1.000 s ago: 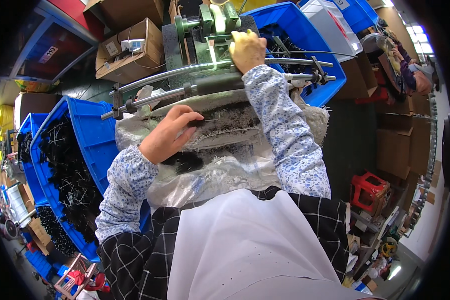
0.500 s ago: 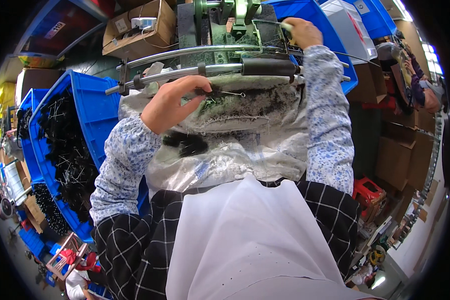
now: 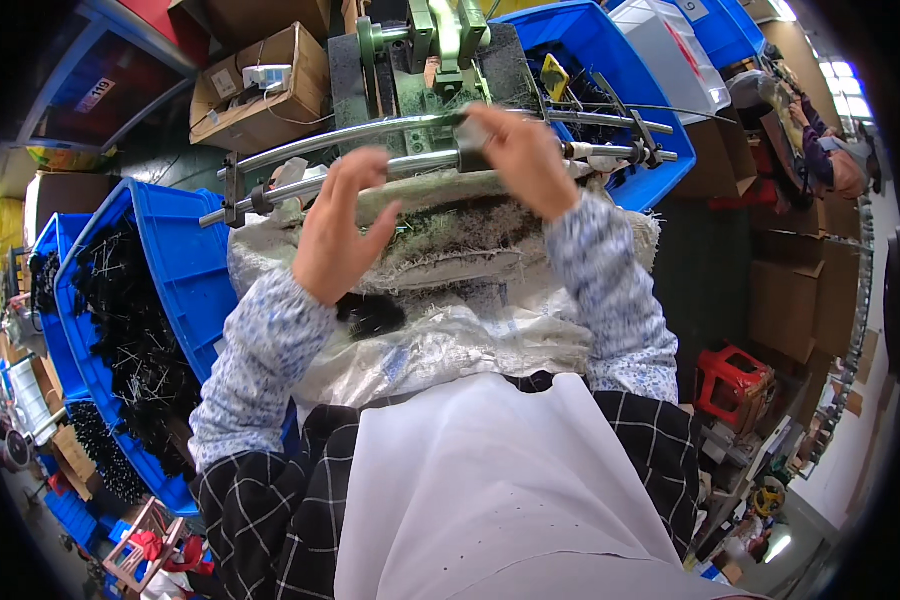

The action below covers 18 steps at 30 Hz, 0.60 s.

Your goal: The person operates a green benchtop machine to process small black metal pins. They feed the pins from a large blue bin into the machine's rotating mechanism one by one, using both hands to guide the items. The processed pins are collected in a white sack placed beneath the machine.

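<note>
My left hand (image 3: 338, 235) is raised in front of the two metal rods (image 3: 320, 180) of the machine, thumb and fingers apart, with nothing visible in it. Its fingertips are slightly blurred. Over the rods, my right hand (image 3: 525, 165) reaches in from the right, fingers bent by a black sleeve (image 3: 473, 152) on the nearer rod. Motion smears those fingertips, so whether they hold anything is unclear. Beyond stands the machine (image 3: 450, 70), coated with dark bristle dust. A black bristle clump (image 3: 375, 315) lies on the white woven cloth (image 3: 450, 345) below my hands.
Left of me, a large blue bin (image 3: 175, 240) holds many black brushes with wire stems (image 3: 130, 330). Another blue bin (image 3: 660, 165) stands beyond my right arm, with a yellow item (image 3: 554, 77) inside. A cardboard box (image 3: 260, 90) sits far left, a red stool (image 3: 732, 385) at right.
The small wire-stemmed black brush between my left fingers is no longer visible there; that hand has opened. My right hand has come from the machine's far right side to the middle of the rods.
</note>
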{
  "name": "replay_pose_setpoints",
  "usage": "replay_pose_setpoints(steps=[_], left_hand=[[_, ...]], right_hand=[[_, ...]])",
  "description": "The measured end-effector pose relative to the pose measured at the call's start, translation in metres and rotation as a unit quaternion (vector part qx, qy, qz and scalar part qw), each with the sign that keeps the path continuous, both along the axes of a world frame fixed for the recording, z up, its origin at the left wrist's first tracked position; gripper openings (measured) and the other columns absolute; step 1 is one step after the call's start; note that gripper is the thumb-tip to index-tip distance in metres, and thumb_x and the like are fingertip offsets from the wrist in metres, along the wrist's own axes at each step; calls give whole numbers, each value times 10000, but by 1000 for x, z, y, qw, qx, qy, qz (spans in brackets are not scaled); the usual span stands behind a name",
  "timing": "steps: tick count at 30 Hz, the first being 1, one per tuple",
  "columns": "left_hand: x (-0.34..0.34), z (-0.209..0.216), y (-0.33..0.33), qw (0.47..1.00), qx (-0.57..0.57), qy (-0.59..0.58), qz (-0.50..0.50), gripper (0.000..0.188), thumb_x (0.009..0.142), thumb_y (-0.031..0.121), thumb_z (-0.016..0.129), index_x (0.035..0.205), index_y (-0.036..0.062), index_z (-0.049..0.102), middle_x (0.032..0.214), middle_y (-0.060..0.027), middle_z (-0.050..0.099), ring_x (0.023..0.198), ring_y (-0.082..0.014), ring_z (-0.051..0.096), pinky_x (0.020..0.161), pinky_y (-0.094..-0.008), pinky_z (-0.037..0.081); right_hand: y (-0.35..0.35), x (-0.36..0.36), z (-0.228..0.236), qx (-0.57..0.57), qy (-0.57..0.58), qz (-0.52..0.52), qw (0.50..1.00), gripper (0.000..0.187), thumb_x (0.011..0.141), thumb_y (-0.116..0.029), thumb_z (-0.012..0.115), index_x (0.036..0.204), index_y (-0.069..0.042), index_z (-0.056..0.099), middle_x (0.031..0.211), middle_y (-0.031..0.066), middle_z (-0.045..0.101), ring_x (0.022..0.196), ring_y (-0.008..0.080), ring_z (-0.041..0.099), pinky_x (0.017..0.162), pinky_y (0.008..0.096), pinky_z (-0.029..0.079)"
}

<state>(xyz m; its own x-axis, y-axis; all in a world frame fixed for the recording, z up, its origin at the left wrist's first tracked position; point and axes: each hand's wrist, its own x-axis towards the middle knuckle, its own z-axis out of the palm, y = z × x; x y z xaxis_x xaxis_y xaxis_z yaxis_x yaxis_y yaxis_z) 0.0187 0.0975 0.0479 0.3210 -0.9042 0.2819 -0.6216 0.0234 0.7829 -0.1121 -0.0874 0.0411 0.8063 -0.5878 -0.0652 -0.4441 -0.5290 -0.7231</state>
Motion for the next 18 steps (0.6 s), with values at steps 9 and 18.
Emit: replay_pose_setpoints(steps=[9, 18], left_hand=[[-24, -80, 96, 844, 436, -173, -260, 321, 770, 193, 617, 1028, 36, 509, 888, -153, 610, 845, -324, 601, 737, -442, 469], [-27, -65, 75, 777, 524, -167, -306, 432, 747, 181, 645, 1106, 36, 453, 747, -175, 628, 753, -357, 619, 702, -451, 468]], right_hand=[[-86, 23, -63, -397, 51, -107, 910, 207, 829, -175, 555, 1014, -160, 647, 828, 54, 642, 777, 248, 622, 680, 367, 496], [-92, 30, -69, -358, 9, -84, 930, 202, 822, -163, 568, 1002, -165, 661, 869, 44, 638, 801, 240, 607, 748, 366, 482]])
